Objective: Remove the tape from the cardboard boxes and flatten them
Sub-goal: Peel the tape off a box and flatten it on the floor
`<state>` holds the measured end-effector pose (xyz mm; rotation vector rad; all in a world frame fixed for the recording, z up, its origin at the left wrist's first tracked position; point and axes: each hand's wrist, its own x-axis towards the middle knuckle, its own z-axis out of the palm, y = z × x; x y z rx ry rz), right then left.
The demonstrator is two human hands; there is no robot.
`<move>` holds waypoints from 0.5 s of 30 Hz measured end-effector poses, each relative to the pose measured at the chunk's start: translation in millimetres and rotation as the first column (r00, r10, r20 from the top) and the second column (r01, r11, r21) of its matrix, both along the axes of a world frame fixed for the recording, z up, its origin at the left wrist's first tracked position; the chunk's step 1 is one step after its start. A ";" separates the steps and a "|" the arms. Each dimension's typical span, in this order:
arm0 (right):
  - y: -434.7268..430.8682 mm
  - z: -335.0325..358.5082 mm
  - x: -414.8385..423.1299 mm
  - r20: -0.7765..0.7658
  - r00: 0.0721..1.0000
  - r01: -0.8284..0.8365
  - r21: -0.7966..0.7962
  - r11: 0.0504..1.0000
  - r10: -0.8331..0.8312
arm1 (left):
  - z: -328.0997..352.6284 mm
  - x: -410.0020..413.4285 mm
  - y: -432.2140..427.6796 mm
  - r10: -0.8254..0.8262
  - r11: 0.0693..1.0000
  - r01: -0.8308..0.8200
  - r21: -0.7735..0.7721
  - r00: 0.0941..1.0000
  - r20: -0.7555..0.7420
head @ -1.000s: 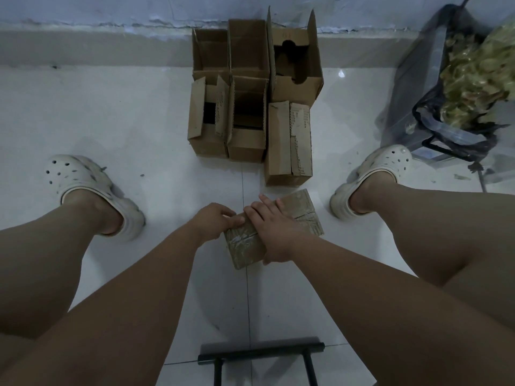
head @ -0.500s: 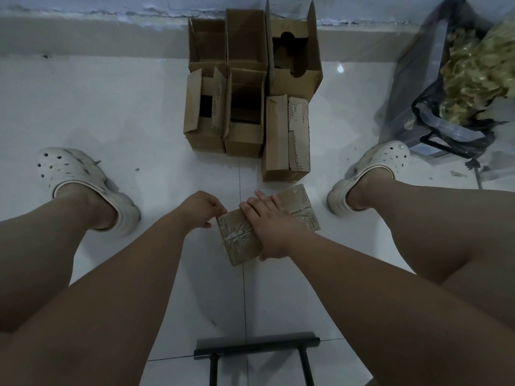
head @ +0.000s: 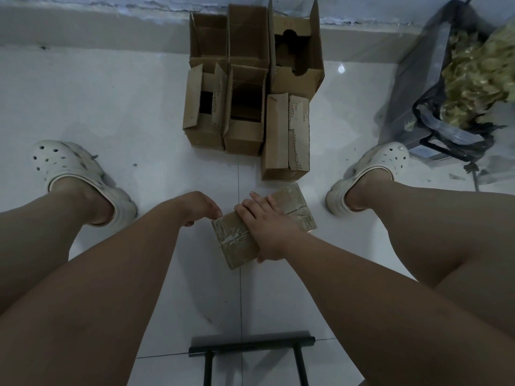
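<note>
Six open cartons (head: 250,87) wait in a cluster by the wall, well beyond the one being worked: a small taped box (head: 237,243) lying flat on the floor betw. the person's knees, still sealed, clear tape (head: 234,238) running along its top seam. Right hand (head: 271,228) lies over the box, fingers spread across the top, thumb against the near side, pinning it down. Left hand (head: 199,207) sits curled just beside the box's left corner; can't tell whether it pinches a tape end or nothing. Step, prob.: tape removal on this box, flattening not yet begun. Next move needs a lifted tape edge and a steady pull along the seam w/ the right hand bracing. Floor (head: 111,112) is glossy white tile, pale skirting and chipped wall (head: 83,26) behind. Right side: dark bag of yellowish crumpled stuff (head: 479,65), maybe stripped tape. White clogs (head: 69,168) on both feet; black metal bar (head: 250,345) at near edge.
</note>
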<state>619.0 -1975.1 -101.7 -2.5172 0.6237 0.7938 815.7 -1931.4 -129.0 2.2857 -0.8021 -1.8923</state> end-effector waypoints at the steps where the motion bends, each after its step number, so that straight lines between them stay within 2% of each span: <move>1: 0.3 -0.3 0.0 0.001 1.000 -0.001 -0.001 1.000 0.001 | -0.3 -0.5 0.4 -0.021 0.999 0.020 -0.030 1.000 -0.008; 4: -1.4 -1.3 0.3 0.006 1.000 -0.002 -0.007 1.000 0.002 | -0.7 -3.7 1.1 -0.061 0.991 0.060 -0.116 0.998 -0.005; 7: -2.6 -1.1 0.1 0.005 1.000 -0.005 -0.006 1.000 0.005 | -0.8 -5.5 2.5 -0.087 0.988 0.086 -0.129 0.996 -0.003; 12: 1.2 -1.0 -0.8 -0.001 1.000 -0.003 -0.023 1.000 0.003 | -1.1 4.3 14.3 0.048 0.998 -0.052 -0.024 0.988 -0.146; 15: 1.6 -0.4 -1.4 -0.006 1.000 0.007 -0.028 1.000 -0.007 | -3.8 0.4 17.6 0.120 0.990 -0.130 -0.046 0.977 -0.176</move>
